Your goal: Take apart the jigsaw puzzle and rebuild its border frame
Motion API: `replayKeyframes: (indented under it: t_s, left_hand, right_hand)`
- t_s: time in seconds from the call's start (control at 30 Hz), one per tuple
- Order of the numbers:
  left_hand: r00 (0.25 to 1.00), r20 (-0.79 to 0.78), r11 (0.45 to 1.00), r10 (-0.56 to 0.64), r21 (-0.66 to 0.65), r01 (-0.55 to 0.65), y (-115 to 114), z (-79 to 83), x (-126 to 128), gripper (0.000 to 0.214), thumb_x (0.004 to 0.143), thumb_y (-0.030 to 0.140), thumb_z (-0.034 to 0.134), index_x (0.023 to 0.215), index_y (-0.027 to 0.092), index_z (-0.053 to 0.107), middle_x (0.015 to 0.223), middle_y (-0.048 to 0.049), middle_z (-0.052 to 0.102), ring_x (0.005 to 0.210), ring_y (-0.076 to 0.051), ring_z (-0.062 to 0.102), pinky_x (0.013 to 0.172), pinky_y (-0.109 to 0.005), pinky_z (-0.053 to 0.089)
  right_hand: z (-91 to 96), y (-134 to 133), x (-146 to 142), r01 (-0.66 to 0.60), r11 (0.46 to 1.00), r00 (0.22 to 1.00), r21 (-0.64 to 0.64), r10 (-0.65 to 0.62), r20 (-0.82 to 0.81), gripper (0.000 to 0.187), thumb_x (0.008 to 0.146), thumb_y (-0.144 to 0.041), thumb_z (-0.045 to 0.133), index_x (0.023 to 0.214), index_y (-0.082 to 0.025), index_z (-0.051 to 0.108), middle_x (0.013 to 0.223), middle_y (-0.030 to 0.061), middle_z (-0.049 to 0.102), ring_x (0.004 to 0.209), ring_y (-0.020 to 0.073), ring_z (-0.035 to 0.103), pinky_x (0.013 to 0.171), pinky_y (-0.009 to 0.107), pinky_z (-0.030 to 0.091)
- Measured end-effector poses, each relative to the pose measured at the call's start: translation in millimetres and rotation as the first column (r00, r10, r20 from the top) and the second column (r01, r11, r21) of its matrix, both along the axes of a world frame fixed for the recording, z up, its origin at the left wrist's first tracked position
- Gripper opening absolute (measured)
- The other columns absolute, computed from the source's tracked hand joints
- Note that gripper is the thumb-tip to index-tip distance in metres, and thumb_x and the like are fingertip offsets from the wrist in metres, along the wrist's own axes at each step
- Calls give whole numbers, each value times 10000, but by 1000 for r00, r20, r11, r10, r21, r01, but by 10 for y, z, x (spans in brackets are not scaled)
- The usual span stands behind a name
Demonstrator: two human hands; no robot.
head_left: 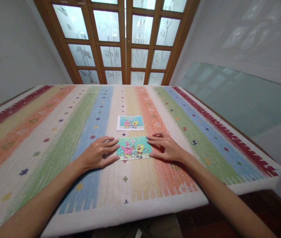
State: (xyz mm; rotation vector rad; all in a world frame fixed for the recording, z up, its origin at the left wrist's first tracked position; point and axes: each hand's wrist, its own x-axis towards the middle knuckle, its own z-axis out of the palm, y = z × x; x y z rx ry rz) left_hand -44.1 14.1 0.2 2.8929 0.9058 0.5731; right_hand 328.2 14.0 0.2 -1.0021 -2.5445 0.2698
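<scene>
A small cartoon jigsaw puzzle [133, 148] lies flat on the striped tablecloth [56, 138] in front of me. My left hand [98, 153] rests flat beside its left edge, fingers stretched out with the tips touching the puzzle. My right hand [165, 147] lies flat at the right edge, fingers extended and touching it too. Neither hand holds anything. Just beyond the puzzle sits a printed reference picture [130, 122] with the same cartoon figures.
The table's front edge [130, 213] runs close to my body and its right edge [229, 129] slants away. A glass panel [242, 96] leans at the right wall. Wooden-framed frosted glass doors [125, 39] stand behind the table.
</scene>
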Motion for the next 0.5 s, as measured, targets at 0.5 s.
replayKeyframes:
  t_s: [0.5]
  left_hand:
    - [997, 73, 995, 14, -99, -7, 1, -45, 13, 387, 982, 452, 603, 1294, 243, 696, 1345, -83, 690, 1310, -316, 562, 1055, -535, 522]
  right_hand:
    - [-45, -23, -23, 75, 996, 997, -58, -76, -12, 663, 853, -495, 764, 1437, -221, 611, 1287, 170, 664, 1219, 350, 576, 1032, 558, 506]
